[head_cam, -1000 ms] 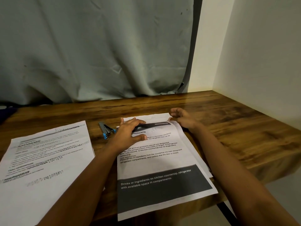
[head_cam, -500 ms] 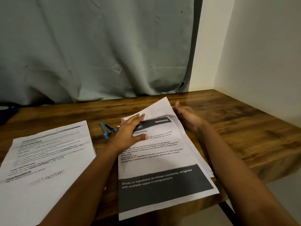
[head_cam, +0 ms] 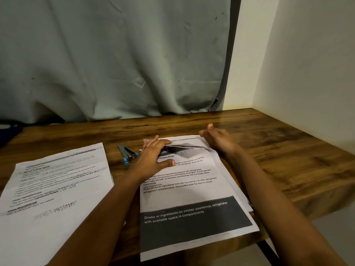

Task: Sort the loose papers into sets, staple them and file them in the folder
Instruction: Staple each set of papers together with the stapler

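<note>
Pressing left hand [head_cam: 153, 157]: flat, fingers straight, on paper stack [head_cam: 192, 191].
Right hand [head_cam: 220, 141]: open, beside stack's far corner.
Stapler [head_cam: 127, 153]: on table [head_cam: 272, 150], left.

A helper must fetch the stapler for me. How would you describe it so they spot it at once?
Start at the wooden table in front of the grey curtain. Between the left-hand papers and the right-hand papers, just beside the left hand resting on the latter, lies the stapler. It alone is small and metal, dark grey with a blue end.
</note>
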Tool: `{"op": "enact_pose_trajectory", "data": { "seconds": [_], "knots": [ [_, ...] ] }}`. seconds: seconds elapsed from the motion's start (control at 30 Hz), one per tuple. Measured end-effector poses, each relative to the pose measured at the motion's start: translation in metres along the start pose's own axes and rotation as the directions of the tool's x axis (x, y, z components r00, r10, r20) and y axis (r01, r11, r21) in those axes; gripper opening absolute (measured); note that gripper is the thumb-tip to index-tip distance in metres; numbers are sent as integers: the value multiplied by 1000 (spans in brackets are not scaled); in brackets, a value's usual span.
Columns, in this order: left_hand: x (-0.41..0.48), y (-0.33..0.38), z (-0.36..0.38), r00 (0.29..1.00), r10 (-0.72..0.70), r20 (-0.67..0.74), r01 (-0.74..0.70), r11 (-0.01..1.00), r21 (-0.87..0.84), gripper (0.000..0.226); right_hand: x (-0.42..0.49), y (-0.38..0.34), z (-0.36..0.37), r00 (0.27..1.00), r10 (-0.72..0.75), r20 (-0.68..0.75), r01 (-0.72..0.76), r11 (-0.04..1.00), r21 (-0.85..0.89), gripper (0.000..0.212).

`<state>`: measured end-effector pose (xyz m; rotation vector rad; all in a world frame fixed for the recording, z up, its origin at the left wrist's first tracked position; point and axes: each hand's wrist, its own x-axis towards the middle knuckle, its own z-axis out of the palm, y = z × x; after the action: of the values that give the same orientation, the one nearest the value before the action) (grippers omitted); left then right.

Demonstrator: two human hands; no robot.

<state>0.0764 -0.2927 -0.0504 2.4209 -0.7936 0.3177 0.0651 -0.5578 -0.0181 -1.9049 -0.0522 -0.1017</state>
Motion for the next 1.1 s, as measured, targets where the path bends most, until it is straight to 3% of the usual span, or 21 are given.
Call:
{"op": "enact_pose_trajectory", "data": {
  "seconds": [0.1,0.3,0.5,0.63,0.73,0.97,1.1],
  "knots": [
    [0,1,0,1000,-4,-2,4,1000,-10,66,8,4,1,998,54,-23,-58,966,-252,56],
    [-1,2,0,1000,-9,1,9,1000,-3,67,27,10,7,999,46,-8,-46,929,-367,63],
    [0,-1,1,1000,5,-8,-5,1000,-17,68,51,28,3,998,65,-17,-67,934,-352,86],
    [0,-1,1,1000,5,-16,-5,1000,-20,68,57,28,2,999,-10,30,21,919,-393,54],
    [0,1,1,1000,-1,-17,1,1000,-19,68,57,29,2,989,-100,111,137,903,-408,59],
    [1,1,0,1000,2,-11,-2,1000,-10,68,60,35,1,980,-162,111,195,882,-430,69],
    [0,4,-1,1000,-9,-4,9,1000,-10,67,51,24,4,977,-189,103,215,843,-494,50]
  ]
}}
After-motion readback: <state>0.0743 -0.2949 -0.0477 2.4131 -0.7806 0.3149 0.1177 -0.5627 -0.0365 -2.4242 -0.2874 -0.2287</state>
